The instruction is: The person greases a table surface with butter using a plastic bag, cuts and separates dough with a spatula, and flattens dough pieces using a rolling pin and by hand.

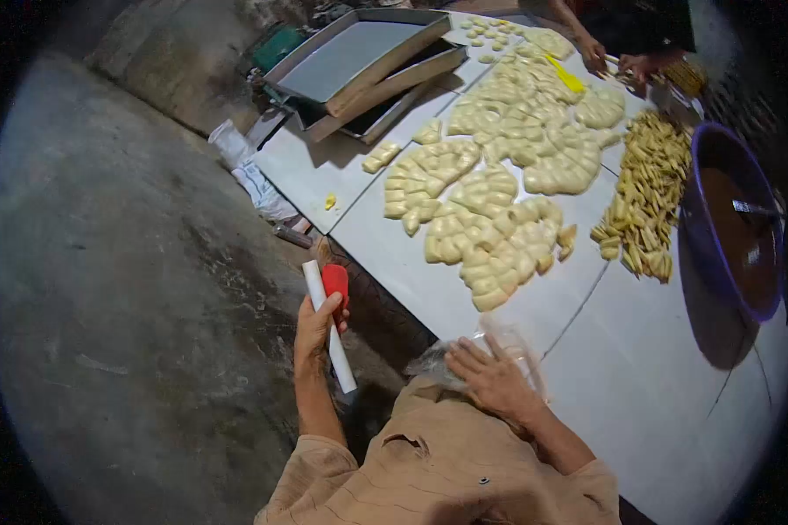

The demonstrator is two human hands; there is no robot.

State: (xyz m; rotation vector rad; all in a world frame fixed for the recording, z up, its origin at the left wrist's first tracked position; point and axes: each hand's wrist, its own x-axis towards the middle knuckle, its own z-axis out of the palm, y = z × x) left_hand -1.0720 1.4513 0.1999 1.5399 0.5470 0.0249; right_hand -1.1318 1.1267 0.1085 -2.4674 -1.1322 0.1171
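My left hand (313, 328) is closed around a white rod (338, 357) and a red scraper (335, 283), held off the table's near edge above the floor. The rod slants down across the palm, and the scraper's blade points away from me. My right hand (495, 378) rests with its fingers spread on a clear plastic bag (432, 360) at the table edge. Beyond it, pale, scored pieces of dough (499, 254) lie in large joined clusters on the white table (385, 271).
Metal trays (350, 66) are stacked at the table's far left. A pile of cut strips (648, 192) lies beside a purple basin (697, 206) holding brown liquid. A yellow scraper (567, 77) rests among the dough. Another person's hands (594, 54) work at the far side.
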